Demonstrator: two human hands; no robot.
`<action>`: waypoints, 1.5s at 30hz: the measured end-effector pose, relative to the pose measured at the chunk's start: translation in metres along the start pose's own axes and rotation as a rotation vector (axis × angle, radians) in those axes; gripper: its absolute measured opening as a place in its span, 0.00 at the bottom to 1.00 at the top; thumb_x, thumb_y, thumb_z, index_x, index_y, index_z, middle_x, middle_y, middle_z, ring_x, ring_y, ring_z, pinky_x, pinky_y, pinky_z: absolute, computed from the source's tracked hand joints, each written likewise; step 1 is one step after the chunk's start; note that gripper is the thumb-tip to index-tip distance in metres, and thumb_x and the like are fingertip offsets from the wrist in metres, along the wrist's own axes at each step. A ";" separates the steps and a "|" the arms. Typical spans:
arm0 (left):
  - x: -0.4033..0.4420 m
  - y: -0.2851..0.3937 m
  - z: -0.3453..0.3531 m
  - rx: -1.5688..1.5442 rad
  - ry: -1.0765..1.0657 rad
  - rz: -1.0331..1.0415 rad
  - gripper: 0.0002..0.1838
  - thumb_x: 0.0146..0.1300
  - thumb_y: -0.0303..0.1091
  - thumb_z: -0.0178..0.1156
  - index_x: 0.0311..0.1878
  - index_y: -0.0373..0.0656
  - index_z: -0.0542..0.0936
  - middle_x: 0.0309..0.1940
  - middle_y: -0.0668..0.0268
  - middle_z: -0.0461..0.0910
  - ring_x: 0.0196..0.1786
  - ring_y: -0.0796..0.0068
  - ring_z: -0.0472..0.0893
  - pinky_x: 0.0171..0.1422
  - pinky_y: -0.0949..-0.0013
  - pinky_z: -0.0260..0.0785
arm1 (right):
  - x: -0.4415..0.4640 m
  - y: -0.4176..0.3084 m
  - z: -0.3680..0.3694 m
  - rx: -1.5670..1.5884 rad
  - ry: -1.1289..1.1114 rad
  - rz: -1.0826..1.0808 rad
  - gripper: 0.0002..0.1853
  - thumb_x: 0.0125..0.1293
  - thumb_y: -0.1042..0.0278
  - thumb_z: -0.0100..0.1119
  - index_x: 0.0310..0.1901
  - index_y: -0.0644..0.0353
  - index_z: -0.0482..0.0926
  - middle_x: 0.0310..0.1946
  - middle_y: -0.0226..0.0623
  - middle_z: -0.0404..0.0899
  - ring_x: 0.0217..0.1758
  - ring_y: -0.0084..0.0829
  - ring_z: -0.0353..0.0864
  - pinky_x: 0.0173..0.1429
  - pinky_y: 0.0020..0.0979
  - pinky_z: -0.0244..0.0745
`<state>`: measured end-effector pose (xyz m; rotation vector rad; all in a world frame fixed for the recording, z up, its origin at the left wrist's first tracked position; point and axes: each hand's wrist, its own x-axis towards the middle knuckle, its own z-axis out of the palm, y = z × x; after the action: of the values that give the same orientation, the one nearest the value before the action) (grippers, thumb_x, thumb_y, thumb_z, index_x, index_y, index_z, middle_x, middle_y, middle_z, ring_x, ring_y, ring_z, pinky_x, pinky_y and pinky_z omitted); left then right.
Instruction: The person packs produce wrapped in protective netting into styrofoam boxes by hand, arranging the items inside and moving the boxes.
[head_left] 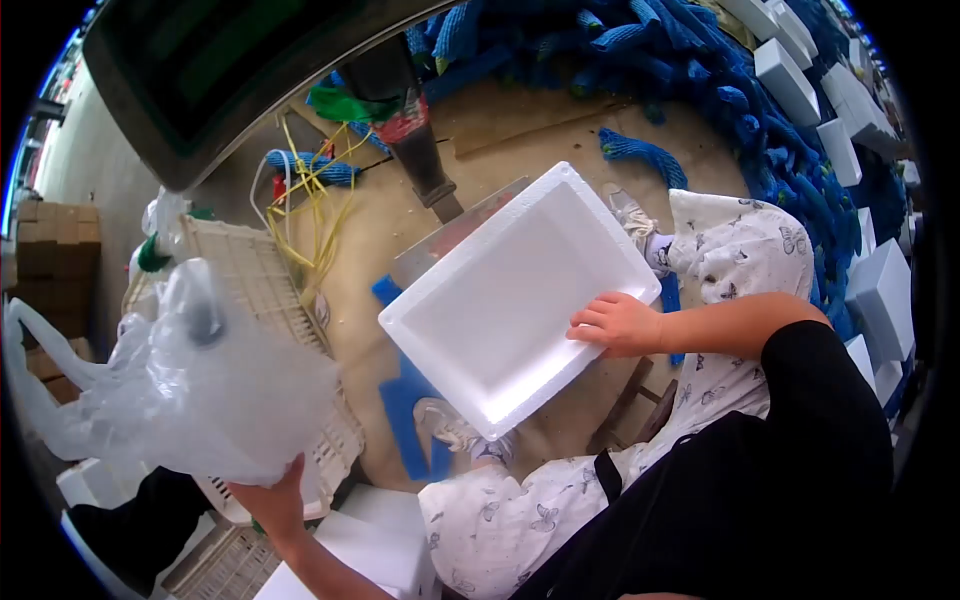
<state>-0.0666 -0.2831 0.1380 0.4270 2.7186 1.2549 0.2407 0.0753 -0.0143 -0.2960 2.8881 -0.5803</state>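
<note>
A white foam box (pixel 520 290) lies open side up over a metal plate (pixel 465 230), in front of my seated legs. My right hand (pixel 618 325) is hooked over its near right edge, the fingers curled inside against the wall. Nothing shows inside the box. On the left, my left hand (pixel 275 497) grips the lower edge of a translucent plastic bag (pixel 225 400), which is bunched and puffed out. The bag hides part of that hand's fingers and hangs in front of a cream plastic crate (pixel 250 250).
A dark screen unit (pixel 230 80) on a post (pixel 420 160) overhangs the top. Blue net-wrapped pieces (pixel 640 40) are heaped at the back and right, beside white foam boxes (pixel 885 290). Yellow straps (pixel 325 200) lie left of the post. Cardboard boxes (pixel 58 250) stand far left.
</note>
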 end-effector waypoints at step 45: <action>-0.001 0.278 0.374 0.749 -0.464 0.825 0.33 0.50 0.36 0.69 0.63 0.53 0.73 0.55 0.53 0.75 0.54 0.47 0.76 0.62 0.44 0.64 | -0.031 0.252 -0.115 0.820 0.602 0.183 0.26 0.55 0.63 0.66 0.54 0.59 0.69 0.45 0.44 0.74 0.51 0.45 0.76 0.53 0.40 0.74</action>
<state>0.0746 0.1602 0.1060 1.7689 2.5143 0.0522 0.2064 0.3513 -0.0061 0.3115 2.7849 -1.9822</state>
